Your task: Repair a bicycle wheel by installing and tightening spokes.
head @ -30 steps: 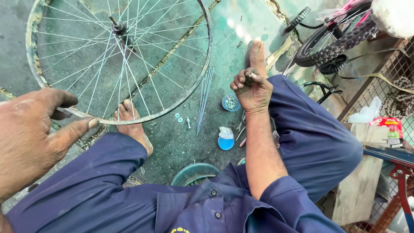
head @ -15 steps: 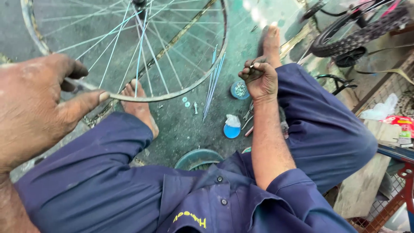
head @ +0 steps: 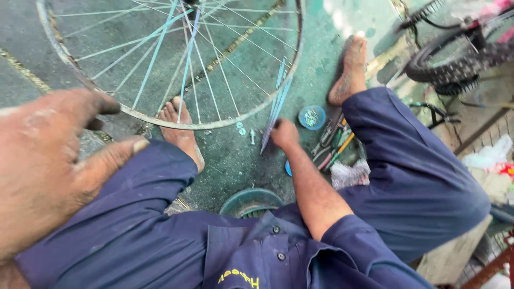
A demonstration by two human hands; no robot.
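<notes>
Silver wheel rim (head: pixel 214 120), navy trousers (head: pixel 407 176), small blue tin (head: pixel 311 117).

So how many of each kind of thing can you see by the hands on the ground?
Wheel rim: 1
Bundle of loose spokes, at the right hand: 1
Small blue cup: 1
Small silver nuts or bolts: 3
Left hand, near the rim: 1
Total: 7

Yellow embroidered label (head: pixel 237 278) on the dark blue shirt front, bottom centre. Crumpled clear plastic bag (head: pixel 348 174) on the floor by the tools. At right edge, white bag (head: pixel 488 154) beside a red-yellow package (head: pixel 504 168), possibly a carton; blurred.
</notes>
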